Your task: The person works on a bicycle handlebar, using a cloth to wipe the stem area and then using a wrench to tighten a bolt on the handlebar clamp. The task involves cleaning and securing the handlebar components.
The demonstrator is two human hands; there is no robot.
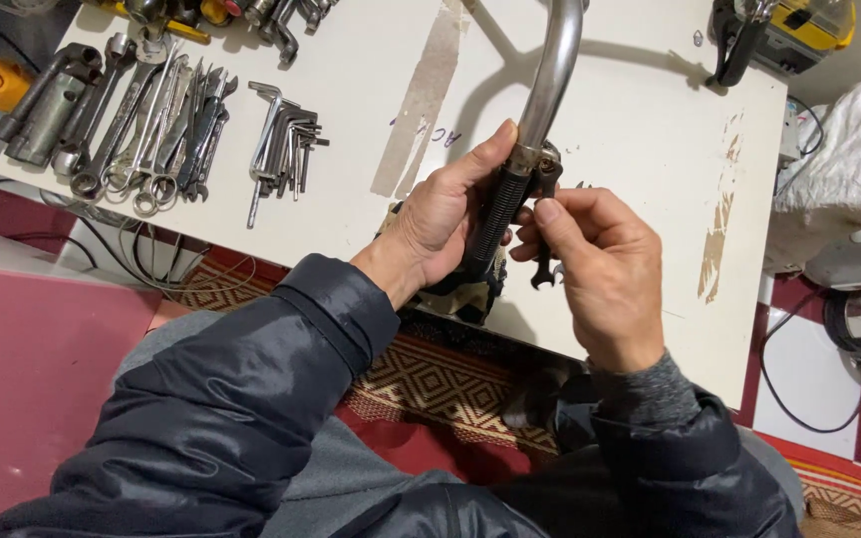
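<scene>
A curved chrome handlebar [554, 70] with a black ribbed rubber grip [497, 221] rises over the white table [640, 130]. My left hand [440, 221] is wrapped around the grip, thumb pressed near the metal clamp [542, 167] at the grip's upper end. My right hand [600, 269] pinches a small black open-end wrench [543, 271] beside the clamp, its forked end pointing down. Both arms wear dark puffy sleeves.
Several spanners [151, 130] and box tubes lie in a row at the table's left. A bunch of hex keys [286, 139] sits beside them. A yellow-black power tool [789, 30] rests at the far right corner. Cables [151, 269] trail on the red floor below.
</scene>
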